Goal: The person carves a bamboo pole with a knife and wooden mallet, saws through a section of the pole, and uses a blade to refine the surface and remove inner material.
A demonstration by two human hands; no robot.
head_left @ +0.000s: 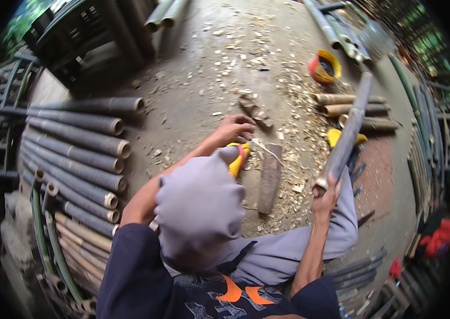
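My right hand (327, 196) is wrapped round the lower end of a dark bamboo pole (350, 125). The pole slants up and away to the right, its cut end facing me. My left hand (235, 129) reaches past my raised knee, fingers loosely bent and apart, with nothing visible in them. Just beyond its fingertips lies a rough brown wooden block (255, 110). Below that hand is my yellow shoe (238, 158) with a pink strap. A worn wooden slab (270, 178) lies on the ground between my legs, and a thin pale cord (275, 155) runs across it.
Several dark bamboo poles (76, 143) lie side by side at the left. Short bamboo pieces (358, 109) rest under the held pole's far part. A red and yellow bucket (324, 67) stands ahead, among wood chips (294, 101). More poles (336, 29) lie at the far right.
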